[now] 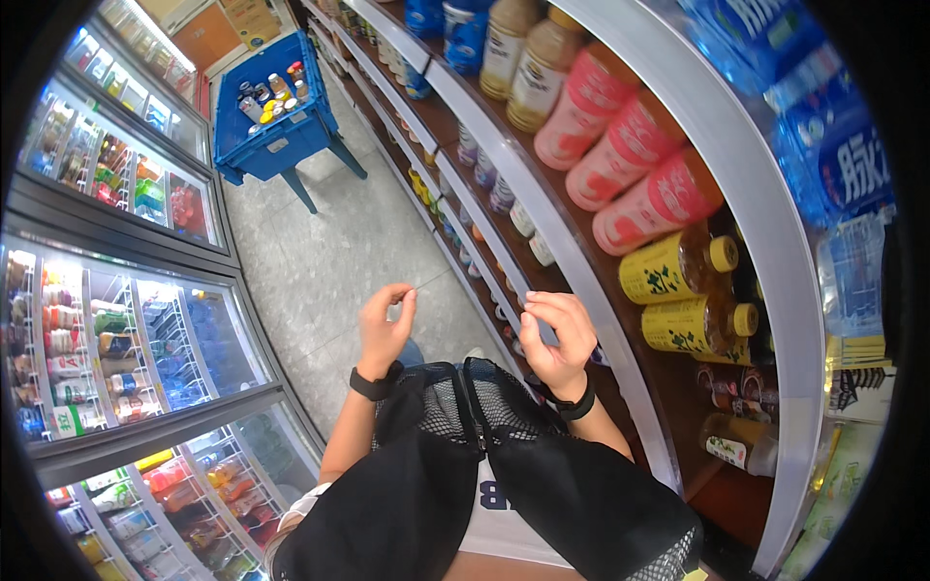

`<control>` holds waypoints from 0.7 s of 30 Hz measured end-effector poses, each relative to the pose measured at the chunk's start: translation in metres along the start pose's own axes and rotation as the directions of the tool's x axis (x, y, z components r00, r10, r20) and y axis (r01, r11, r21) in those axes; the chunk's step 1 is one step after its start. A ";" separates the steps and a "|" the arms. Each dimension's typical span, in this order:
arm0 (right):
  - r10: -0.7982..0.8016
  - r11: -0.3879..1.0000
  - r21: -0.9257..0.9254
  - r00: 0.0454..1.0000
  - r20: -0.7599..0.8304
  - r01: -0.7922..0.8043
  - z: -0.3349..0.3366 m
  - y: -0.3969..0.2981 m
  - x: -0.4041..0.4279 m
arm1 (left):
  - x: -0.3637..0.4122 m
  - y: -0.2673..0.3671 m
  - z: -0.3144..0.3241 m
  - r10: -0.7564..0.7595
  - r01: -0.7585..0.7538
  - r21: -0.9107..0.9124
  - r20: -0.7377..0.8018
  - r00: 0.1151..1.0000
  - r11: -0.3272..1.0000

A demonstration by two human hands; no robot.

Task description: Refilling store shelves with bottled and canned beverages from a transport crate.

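My left hand (387,327) is raised over the aisle floor, thumb and forefinger curled close to each other, with no item seen in it. Level with it on the right, my right hand (558,338) is half curled beside the shelf edge and also shows nothing held. Both wrists wear black bands. Nearest my right hand is the shelving, where pink-labelled bottles (647,200) stand by yellow-labelled drink bottles (665,327). Beyond my hands, a blue plastic crate (272,141) on legs holds several bottles and cans (276,102).
Glass-door drink coolers (240,327) line the left side. Curved pale shelf edges (508,156) run along the right, with blue-labelled bottles (835,145) at the far right. Grey tiled floor (341,247) lies between them. Cardboard boxes (251,22) stand at the aisle's far end.
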State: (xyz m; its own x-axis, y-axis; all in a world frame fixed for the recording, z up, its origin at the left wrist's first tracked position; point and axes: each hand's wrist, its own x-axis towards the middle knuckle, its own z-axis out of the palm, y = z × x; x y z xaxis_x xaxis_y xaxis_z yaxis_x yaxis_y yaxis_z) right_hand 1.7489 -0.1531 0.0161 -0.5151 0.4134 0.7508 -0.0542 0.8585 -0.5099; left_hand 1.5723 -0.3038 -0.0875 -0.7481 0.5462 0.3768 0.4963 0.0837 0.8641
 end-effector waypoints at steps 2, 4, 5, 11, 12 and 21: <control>0.070 0.997 0.021 0.998 -0.007 -0.070 0.018 -0.003 0.008 | 0.005 -0.019 -0.019 -0.074 0.076 0.019 -0.056 0.996 0.997; 0.047 0.998 0.034 0.998 0.041 -0.048 0.044 -0.011 0.020 | 0.017 -0.028 -0.037 -0.082 0.082 -0.006 -0.100 0.992 0.997; 0.047 0.998 0.043 0.996 0.082 -0.051 0.058 -0.016 0.027 | 0.023 -0.032 -0.046 -0.094 0.092 -0.022 -0.122 0.988 0.996; -0.252 0.964 0.179 0.890 0.380 0.196 0.160 -0.052 0.072 | 0.067 -0.037 -0.102 0.036 -0.045 -0.147 -0.065 0.997 0.988; -0.282 0.955 0.205 0.871 0.403 0.214 0.180 -0.057 0.077 | 0.074 -0.035 -0.117 0.072 -0.079 -0.174 -0.048 0.996 0.982; -0.282 0.958 0.223 0.732 0.620 0.180 0.311 -0.079 0.097 | 0.083 -0.086 -0.209 0.107 -0.106 0.024 -0.068 0.992 0.994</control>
State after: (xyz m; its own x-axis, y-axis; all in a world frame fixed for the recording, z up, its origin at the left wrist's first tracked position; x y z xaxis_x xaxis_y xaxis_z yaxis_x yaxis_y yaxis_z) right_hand 1.4376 -0.2753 -0.0012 -0.8925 -0.1276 0.4327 -0.3355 0.8290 -0.4475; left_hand 1.3754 -0.4393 -0.0606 -0.7190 0.4937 0.4892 0.5832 0.0455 0.8111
